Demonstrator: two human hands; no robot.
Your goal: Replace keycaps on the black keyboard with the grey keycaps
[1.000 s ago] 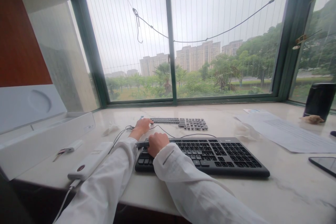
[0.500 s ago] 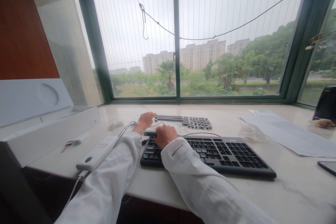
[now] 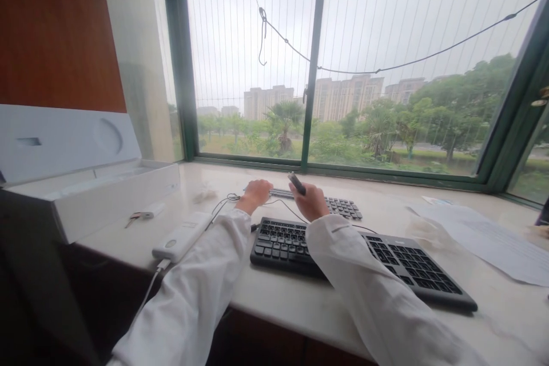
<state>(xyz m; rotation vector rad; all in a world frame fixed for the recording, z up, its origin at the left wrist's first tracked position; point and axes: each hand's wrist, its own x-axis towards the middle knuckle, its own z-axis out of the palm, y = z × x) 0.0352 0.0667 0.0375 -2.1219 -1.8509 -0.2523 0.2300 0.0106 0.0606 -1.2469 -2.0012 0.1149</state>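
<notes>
A black keyboard [image 3: 283, 260] lies tilted on the table, with keycaps in its lower left part and bare key sockets over much of the rest. Behind it, loose dark keycaps [image 3: 344, 207] are laid out in rows. My right hand [image 3: 313, 204] is closed round a short dark stick-like tool [image 3: 297, 184] with a paler end pointing up and left; its exact kind is unclear. At the left end of the keycap rows rests my left hand [image 3: 256, 194], its fingertips hidden from view. My right sleeve covers the keyboard's middle.
To the left are a white power bank [image 3: 182, 238] with a plugged-in cable, a key with a white fob [image 3: 146, 214] and an open white box [image 3: 120, 197]. A thin black cable [image 3: 221, 204] lies behind. Paper sheets [image 3: 480, 240] lie right, below the window.
My right hand has lifted from the keyboard's left part and moved up and right over the keycap rows, turning the dark tool upward. The view has shifted left and tilted.
</notes>
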